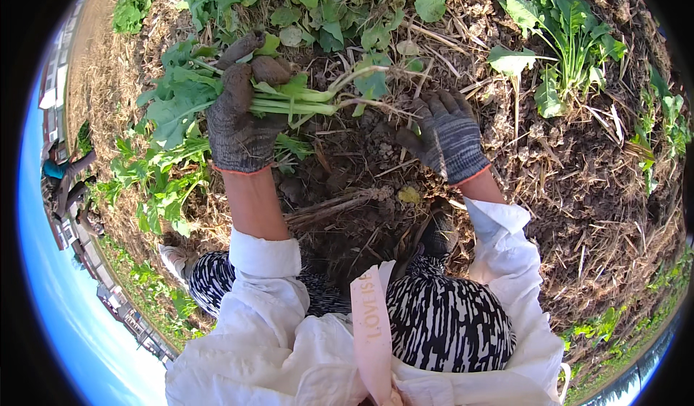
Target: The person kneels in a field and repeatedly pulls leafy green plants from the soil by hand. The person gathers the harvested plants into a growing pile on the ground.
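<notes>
My left hand, in a soiled grey knit glove with an orange cuff edge, grips a bunch of leafy greens. The broad leaves hang out to the left, while the pale stems and thin roots point right. In a matching glove, my right hand rests low over the soil, just right of the root tips. Its fingers are partly spread, and nothing shows in its grasp. Dark crumbly soil with straw lies between the two hands.
A large leafy plant stands rooted at the upper right. More greens lie heaped at the top, with others left of my left wrist. A dry stalk lies before my knees. Other people are at the far left.
</notes>
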`<state>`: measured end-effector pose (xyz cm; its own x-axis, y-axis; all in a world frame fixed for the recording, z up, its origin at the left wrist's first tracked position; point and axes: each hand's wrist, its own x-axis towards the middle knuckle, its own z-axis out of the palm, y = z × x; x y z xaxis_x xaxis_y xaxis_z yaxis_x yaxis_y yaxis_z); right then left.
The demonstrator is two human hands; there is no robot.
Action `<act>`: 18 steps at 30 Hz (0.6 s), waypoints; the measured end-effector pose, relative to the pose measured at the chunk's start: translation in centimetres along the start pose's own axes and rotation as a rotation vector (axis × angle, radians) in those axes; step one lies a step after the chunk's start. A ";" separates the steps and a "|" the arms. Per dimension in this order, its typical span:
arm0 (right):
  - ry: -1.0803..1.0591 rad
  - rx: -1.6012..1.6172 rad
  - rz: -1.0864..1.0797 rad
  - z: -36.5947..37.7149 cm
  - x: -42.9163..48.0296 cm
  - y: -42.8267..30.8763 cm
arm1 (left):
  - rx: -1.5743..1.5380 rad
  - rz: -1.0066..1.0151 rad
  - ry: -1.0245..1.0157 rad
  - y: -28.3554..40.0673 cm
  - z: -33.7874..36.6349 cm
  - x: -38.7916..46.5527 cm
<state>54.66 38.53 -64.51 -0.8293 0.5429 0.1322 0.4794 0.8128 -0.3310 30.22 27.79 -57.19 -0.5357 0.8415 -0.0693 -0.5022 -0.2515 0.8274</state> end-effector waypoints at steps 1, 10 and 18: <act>-0.195 -0.040 0.073 1.5 0.4 -0.3 | 0.006 0.027 -0.021 0.7 0.5 0.0; -0.426 0.176 0.087 0.3 -1.7 1.3 | 0.200 -0.039 -0.048 2.6 3.8 0.0; -0.508 -0.563 0.699 -5.9 -9.0 4.3 | 0.350 0.070 0.106 2.7 3.6 -1.3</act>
<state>65.88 38.44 -61.61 -0.2746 0.8852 -0.3756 0.8576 0.4021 0.3207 31.98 27.74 -52.89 -0.6368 0.7695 -0.0481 -0.2094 -0.1125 0.9713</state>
